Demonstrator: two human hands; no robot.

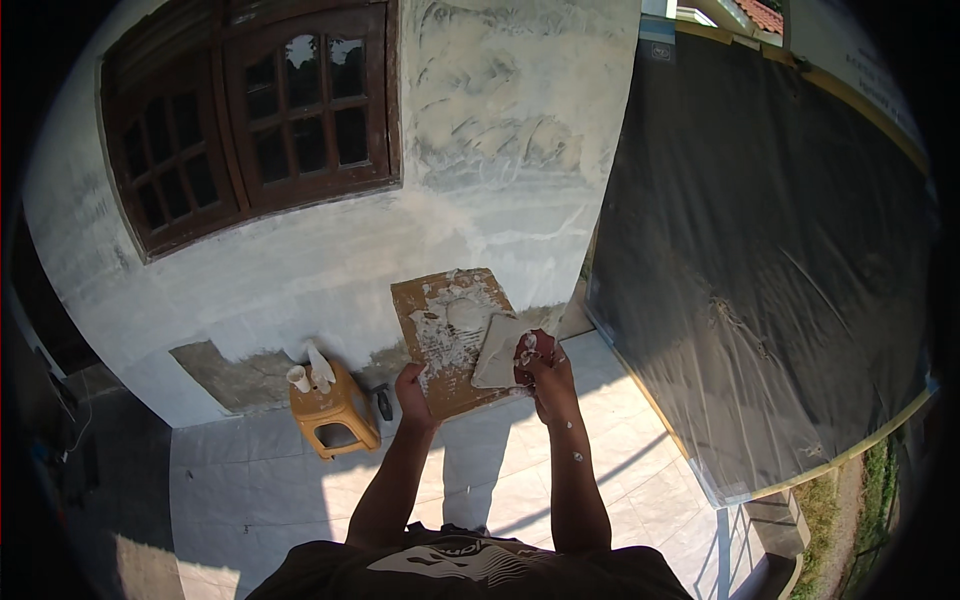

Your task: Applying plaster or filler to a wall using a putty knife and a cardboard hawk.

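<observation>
My left hand [414, 395] grips the near left edge of a brown board [450, 398], thumb on top and its other fingers hidden beneath. Wet white putty [455, 320] is smeared over much of the board's upper face. In my closed right hand [554, 385] is a dark red scraper [533, 347] smudged with white; its exact shape is partly covered by my fingers. A flat, pale square plate [498, 352] lies over the board's right side, against the scraper; whether the two are joined I cannot tell. White specks dot my right forearm.
Ahead stands a patchy white wall [480, 220] with a brown wooden window [300, 110]. A yellow plastic stool [336, 410] carries a white cup [298, 377] and a white bag [320, 365]. Dark sheeting [760, 270] on a frame closes the right side. Pale tiles [270, 480] cover the floor.
</observation>
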